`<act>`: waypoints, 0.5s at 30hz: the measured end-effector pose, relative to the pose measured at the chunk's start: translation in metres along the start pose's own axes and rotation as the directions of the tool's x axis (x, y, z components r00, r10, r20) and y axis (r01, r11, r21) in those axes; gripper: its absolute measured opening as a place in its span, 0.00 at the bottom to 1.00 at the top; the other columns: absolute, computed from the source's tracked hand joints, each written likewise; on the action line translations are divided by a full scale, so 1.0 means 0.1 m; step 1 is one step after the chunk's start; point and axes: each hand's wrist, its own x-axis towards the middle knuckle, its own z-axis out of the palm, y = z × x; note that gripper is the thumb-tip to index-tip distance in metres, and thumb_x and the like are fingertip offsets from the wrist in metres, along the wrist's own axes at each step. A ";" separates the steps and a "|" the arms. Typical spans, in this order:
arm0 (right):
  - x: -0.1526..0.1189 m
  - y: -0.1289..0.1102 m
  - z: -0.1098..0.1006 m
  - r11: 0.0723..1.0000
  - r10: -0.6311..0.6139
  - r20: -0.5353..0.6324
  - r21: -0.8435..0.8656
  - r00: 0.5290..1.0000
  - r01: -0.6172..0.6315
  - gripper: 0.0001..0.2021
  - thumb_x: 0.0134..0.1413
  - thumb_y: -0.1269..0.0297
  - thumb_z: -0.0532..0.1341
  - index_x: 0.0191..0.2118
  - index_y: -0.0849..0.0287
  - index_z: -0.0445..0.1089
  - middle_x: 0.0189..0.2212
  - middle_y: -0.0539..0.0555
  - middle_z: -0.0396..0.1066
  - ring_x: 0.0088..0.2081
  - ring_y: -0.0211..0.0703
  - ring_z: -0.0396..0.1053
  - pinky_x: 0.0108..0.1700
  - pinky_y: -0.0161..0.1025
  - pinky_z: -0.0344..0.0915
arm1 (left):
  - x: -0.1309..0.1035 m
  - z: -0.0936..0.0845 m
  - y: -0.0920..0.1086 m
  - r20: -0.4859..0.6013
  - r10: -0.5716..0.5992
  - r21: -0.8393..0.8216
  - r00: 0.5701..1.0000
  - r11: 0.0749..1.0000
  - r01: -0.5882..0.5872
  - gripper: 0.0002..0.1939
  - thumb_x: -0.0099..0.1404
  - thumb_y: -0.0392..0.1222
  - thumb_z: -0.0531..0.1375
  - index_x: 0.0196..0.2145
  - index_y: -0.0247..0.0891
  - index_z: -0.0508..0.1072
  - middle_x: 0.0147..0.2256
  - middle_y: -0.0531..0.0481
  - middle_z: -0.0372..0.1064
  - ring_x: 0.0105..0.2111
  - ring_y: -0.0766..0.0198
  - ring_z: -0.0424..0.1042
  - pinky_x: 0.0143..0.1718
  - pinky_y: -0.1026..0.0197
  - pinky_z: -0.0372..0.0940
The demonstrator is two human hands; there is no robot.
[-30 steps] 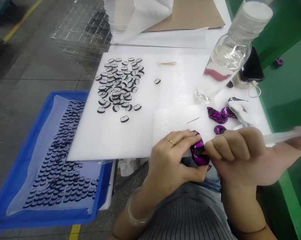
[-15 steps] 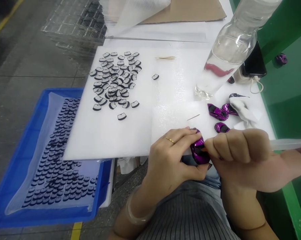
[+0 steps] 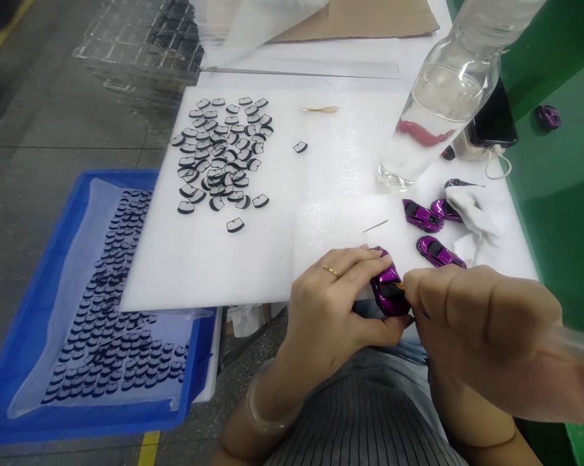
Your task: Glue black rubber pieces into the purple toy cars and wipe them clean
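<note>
Left fingers (image 3: pixel 364 272) around purple car (image 3: pixel 387 292)

The white foam sheet (image 3: pixel 272 246) offers open room between the pile of black-and-white chips (image 3: pixel 221 155) on its left part and the clear bottle (image 3: pixel 442 103) at right. A loose pin (image 3: pixel 375 226) and three purple toy cars (image 3: pixel 434 233) occupy the near-right area.

Five purple toy cars (image 3: pixel 387 291), one clear bottle (image 3: pixel 437 110), one blue tray (image 3: pixel 39 310)
</note>
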 end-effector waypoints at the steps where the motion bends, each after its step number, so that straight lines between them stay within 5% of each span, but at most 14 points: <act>1: -0.01 -0.02 0.00 0.999 0.019 0.008 -0.039 1.000 -0.019 0.29 0.72 0.55 0.52 0.19 0.58 0.44 0.11 0.45 0.46 0.14 0.36 0.44 0.21 0.42 0.51 | 0.00 0.00 0.00 -0.001 0.001 -0.001 1.000 1.000 -0.001 0.18 0.57 0.39 0.68 0.46 0.37 0.78 0.45 0.44 0.80 0.47 0.52 0.79 0.48 0.49 0.77; 12: 0.04 -0.23 0.10 0.959 0.145 -0.096 -0.232 0.985 -0.164 0.28 0.64 0.62 0.62 0.17 0.59 0.46 0.11 0.46 0.44 0.15 0.35 0.44 0.17 0.40 0.47 | -0.01 0.03 -0.02 -0.008 0.022 0.006 1.000 1.000 -0.022 0.20 0.57 0.43 0.71 0.47 0.37 0.77 0.45 0.44 0.80 0.47 0.52 0.79 0.49 0.48 0.76; 15: -0.02 -0.26 0.15 0.943 0.125 -0.119 -0.294 0.985 -0.155 0.26 0.68 0.61 0.56 0.20 0.58 0.47 0.13 0.46 0.45 0.16 0.36 0.45 0.19 0.41 0.50 | -0.01 0.03 -0.02 -0.010 0.012 0.001 1.000 1.000 -0.012 0.19 0.58 0.45 0.71 0.46 0.36 0.78 0.45 0.43 0.80 0.48 0.52 0.79 0.50 0.49 0.76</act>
